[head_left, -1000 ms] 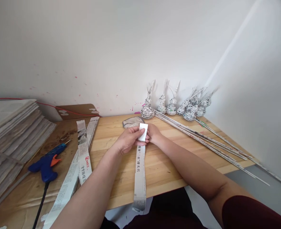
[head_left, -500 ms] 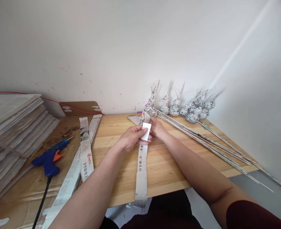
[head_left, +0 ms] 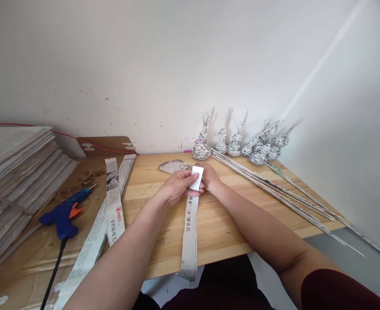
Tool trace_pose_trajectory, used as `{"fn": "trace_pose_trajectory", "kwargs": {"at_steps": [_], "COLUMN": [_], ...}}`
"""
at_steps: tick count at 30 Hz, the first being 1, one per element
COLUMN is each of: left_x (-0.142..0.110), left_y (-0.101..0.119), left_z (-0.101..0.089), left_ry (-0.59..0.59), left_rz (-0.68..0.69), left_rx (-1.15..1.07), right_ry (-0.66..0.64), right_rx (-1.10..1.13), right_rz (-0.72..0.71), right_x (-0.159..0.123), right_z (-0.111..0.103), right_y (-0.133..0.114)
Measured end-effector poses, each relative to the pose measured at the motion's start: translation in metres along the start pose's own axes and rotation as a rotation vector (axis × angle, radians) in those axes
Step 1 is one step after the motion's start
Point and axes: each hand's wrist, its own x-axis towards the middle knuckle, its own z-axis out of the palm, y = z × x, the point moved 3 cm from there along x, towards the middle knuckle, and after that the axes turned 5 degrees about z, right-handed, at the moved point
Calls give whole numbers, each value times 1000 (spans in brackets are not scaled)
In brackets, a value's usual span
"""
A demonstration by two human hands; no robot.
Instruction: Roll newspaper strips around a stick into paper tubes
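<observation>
Between the thumb and fingers of my left hand (head_left: 180, 186) is a small white rectangular piece (head_left: 196, 178), held upright over the table. My right hand (head_left: 207, 175) is just behind and to the right of it, its fingertips hidden by my left hand and the white piece. A greyish rag (head_left: 173, 166) lies on the table beyond my hands, its right end close to my right fingers; whether they touch it I cannot tell. Below my hands a printed newspaper strip (head_left: 190, 237) runs toward me and hangs over the front edge.
Several woven paper gourd shapes (head_left: 202, 150) stand along the wall. Long thin paper rods (head_left: 267, 183) lie across the right side of the wooden table (head_left: 222, 232). At left are more newspaper strips (head_left: 114, 202), a blue glue gun (head_left: 63, 211) and a newspaper stack (head_left: 25, 181).
The rag, bunched up by my right fingers before, now lies flatter and farther left. My left hand keeps the white piece in nearly the same place. The view has shifted slightly.
</observation>
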Motion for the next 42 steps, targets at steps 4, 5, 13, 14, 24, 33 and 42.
{"fn": "trace_pose_trajectory", "kwargs": {"at_steps": [4, 5, 13, 14, 24, 33, 42], "left_x": [0, 0, 3, 4, 4, 4, 4], "left_y": [0, 1, 5, 6, 7, 8, 9], "left_z": [0, 0, -8, -10, -16, -17, -17], "left_ry": [10, 13, 202, 236, 309, 335, 322], "left_rz": [5, 11, 92, 102, 137, 139, 143], "left_rx": [-27, -33, -2, 6, 68, 176, 188], "right_ry": [42, 63, 229, 150, -329, -312, -371], "right_rx": [-117, -131, 366, 476, 1059, 1013, 1039], "right_rz": [24, 49, -75, -49, 68, 52, 56], "right_x": [-1, -2, -11, -11, -13, -13, -14], "right_z": [-1, -3, -19, -17, -4, -5, -10], "right_y": [-3, -3, -15, -16, -17, -16, -17]}}
